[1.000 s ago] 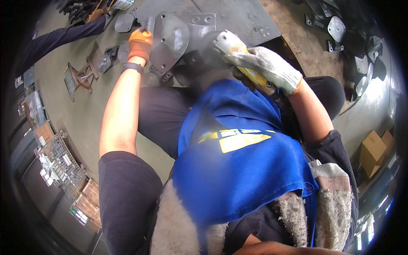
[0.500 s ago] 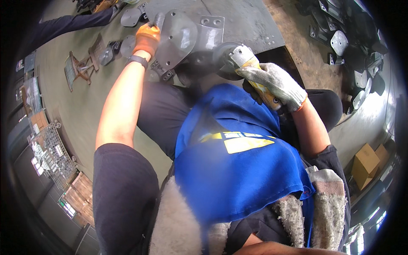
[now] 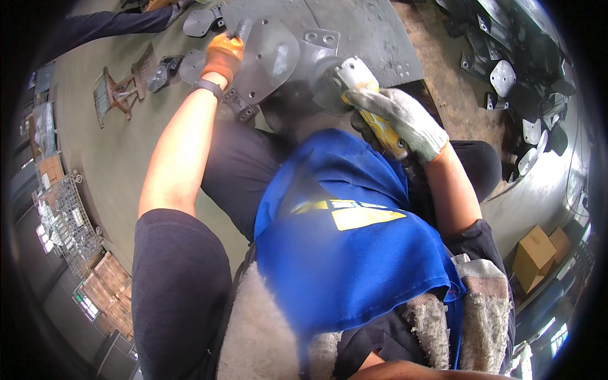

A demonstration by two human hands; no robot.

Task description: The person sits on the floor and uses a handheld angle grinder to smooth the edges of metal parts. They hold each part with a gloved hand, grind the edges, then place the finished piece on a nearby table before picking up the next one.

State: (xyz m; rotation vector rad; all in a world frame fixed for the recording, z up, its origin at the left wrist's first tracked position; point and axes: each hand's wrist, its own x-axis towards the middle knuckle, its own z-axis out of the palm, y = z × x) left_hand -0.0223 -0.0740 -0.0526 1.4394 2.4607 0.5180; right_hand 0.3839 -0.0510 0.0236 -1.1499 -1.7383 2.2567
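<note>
My left hand (image 3: 224, 57), in an orange glove, is closed at the left edge of a grey metal plate part (image 3: 273, 54). A short grey cylinder sticks up from its fist. The part is rounded, has several small holes, and rests on a dark metal worktop; a bracket (image 3: 321, 39) with two holes adjoins it on the right. My right hand (image 3: 405, 117), in a pale knit glove, is wrapped round the body of a yellow angle grinder (image 3: 384, 132). The grinder's disc (image 3: 329, 88) lies over the near side of the bracket; exact contact is hard to see.
Dark metal parts (image 3: 529, 82) are heaped at the right. A rusty metal stand (image 3: 120, 92) and more brackets (image 3: 166, 73) are on the left. Another person's sleeve (image 3: 120, 24) reaches in at the far left. A cardboard box (image 3: 538, 253) stands at the lower right.
The right hand and grinder have shifted slightly left, and the disc now overlaps more of the bracket. The left hand keeps its grip; the view has shifted slightly.
</note>
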